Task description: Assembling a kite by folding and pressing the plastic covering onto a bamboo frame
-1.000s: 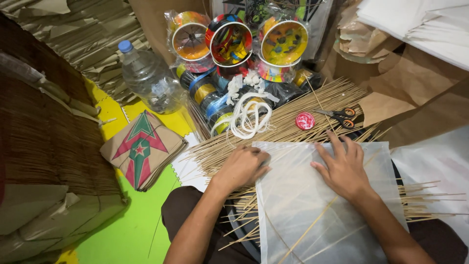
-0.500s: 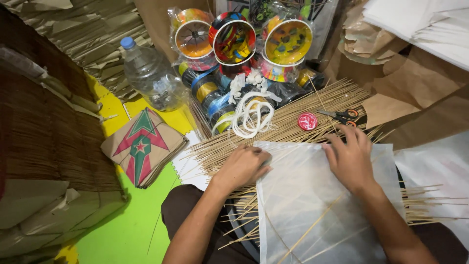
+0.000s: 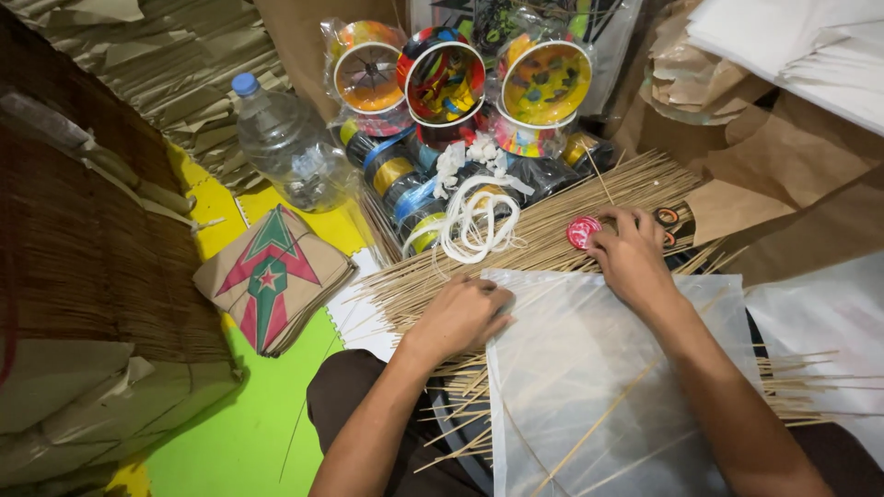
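Note:
A translucent white paper sheet [image 3: 608, 368] with thin sticks under it lies over my lap. My left hand [image 3: 460, 313] rests fist-like on its left edge, pressing the sheet and the sticks beneath. My right hand [image 3: 631, 253] has reached past the sheet's top edge, fingers curled over a small red round cap [image 3: 582, 232] and touching it, right next to scissors [image 3: 669, 221] with dark handles. A wide pile of thin bamboo sticks [image 3: 552, 230] lies beneath both hands.
A coil of white string [image 3: 474, 221] lies beyond the sticks, with colourful string spools [image 3: 442, 83] behind. A plastic water bottle [image 3: 285, 143] and a stack of folded kites [image 3: 272, 276] are at left. Brown paper [image 3: 773, 175] and white sheets [image 3: 801, 46] lie right.
My right hand has moved from the sheet's top edge forward and left to the red cap beside the scissors. My left hand has stayed in place.

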